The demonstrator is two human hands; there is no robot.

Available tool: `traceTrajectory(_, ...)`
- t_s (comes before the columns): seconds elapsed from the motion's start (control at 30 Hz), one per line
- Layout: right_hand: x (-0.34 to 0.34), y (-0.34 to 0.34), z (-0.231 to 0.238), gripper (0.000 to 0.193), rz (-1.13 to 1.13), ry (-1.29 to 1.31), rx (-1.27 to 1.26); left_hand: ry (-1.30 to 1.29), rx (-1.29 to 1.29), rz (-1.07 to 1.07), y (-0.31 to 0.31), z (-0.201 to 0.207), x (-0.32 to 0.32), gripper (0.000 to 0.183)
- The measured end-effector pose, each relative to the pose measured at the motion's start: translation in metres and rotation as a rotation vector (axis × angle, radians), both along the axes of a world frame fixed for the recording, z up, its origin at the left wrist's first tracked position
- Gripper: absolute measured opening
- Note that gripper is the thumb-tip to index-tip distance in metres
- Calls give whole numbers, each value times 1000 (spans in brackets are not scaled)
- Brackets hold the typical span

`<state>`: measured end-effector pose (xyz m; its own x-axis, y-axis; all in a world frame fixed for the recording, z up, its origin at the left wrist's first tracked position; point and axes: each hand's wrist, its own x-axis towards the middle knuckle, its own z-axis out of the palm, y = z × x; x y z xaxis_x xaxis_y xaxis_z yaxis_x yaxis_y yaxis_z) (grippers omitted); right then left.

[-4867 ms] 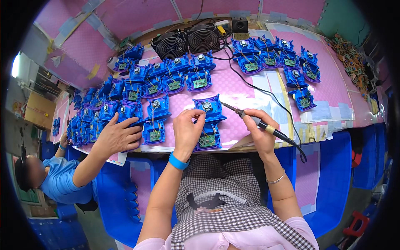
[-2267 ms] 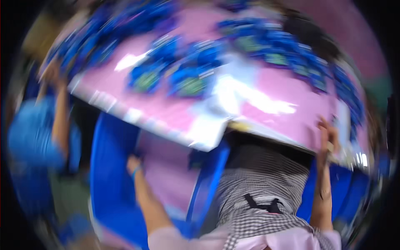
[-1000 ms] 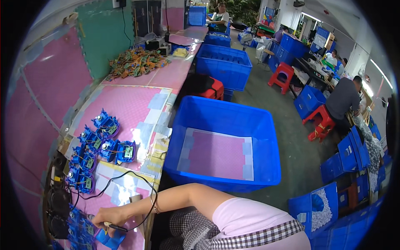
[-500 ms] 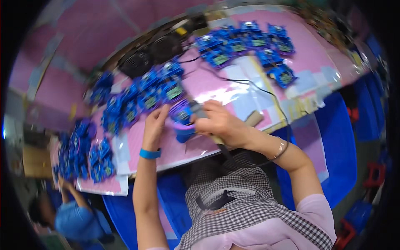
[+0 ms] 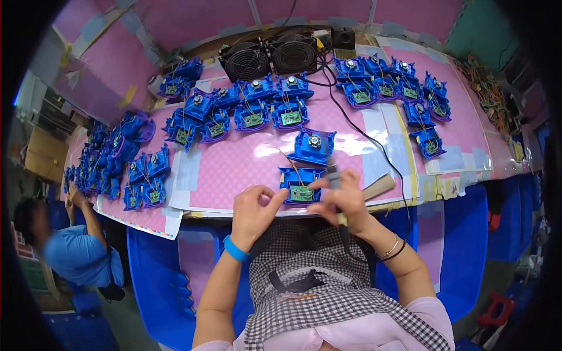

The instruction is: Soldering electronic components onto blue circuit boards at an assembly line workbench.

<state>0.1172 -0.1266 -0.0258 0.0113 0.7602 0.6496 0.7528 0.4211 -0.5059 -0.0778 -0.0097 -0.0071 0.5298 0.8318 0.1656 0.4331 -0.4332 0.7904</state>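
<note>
Our right hand (image 5: 345,202) grips the iron (image 5: 334,177), long axis pointing away from us, grey part foremost. The glossy blue plastic case (image 5: 309,155) lies in halves on the pink table (image 5: 234,175): round silver speaker (image 5: 314,141) farther, green board (image 5: 301,193) nearer. Our left hand (image 5: 252,215) curls, fingers narrow; whether they pinch anything, we cannot tell.

The pink-covered flat workbench (image 5: 234,175) bears blue plastic housings (image 5: 310,153) with green circuit boards (image 5: 301,193), plus a thin black cable (image 5: 383,151).
</note>
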Motion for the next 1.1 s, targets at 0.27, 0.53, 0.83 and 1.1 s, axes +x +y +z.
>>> traceTrajectory(0.27, 35, 14, -1, 23, -247, 45, -80, 57, 189, -21, -14, -13, 4, 38)
traceTrajectory(0.53, 27, 9, 5, 21, -171, 166, -39, 134, 3, 64, -27, -12, 8, 28)
traceTrajectory(0.83, 27, -35, 20, 38, -346, 771, 15, -1006, -1126, -155, 44, 46, -14, 17)
traceTrajectory(1.1, 9, -32, 13, 16, -369, 881, -123, -204, 55, -11, 26, 21, 28, 16)
